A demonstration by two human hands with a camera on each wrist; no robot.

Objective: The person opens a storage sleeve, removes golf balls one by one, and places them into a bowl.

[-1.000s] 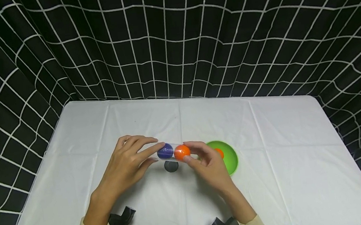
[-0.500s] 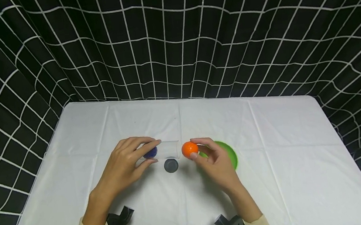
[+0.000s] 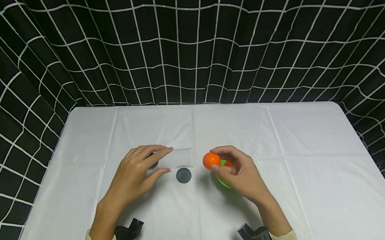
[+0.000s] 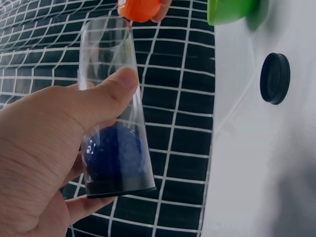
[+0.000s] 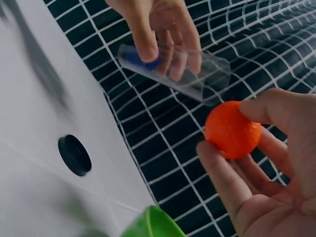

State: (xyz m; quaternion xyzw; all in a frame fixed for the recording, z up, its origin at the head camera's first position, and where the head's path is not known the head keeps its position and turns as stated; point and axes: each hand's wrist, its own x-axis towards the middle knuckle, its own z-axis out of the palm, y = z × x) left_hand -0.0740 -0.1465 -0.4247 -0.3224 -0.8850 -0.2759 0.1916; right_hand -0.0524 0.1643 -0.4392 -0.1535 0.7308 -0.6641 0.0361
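Note:
My left hand [image 3: 138, 175] grips a clear plastic tube [image 3: 177, 158] held sideways above the white table [image 3: 308, 170], its open mouth facing right. A blue ball [image 4: 116, 157] sits inside the tube at its closed end, by my palm [image 4: 34, 163]. My right hand [image 3: 235, 172] pinches an orange ball [image 3: 211, 160] between thumb and fingers, a short way right of the tube's mouth. The orange ball [image 5: 232, 129] and the tube [image 5: 197, 74] are apart. A black round cap [image 3: 183, 175] lies on the table just below the tube.
A green bowl [image 3: 222, 180] sits on the table under my right hand, mostly hidden by it. A black-and-white grid curtain [image 3: 183, 41] closes off the back and sides. Black wrist mounts [image 3: 128, 230] show near both sleeves.
My right hand has drawn the orange ball away from the tube's mouth, rightward over the green bowl. The blue ball has slid deeper into the tube, towards my left palm.

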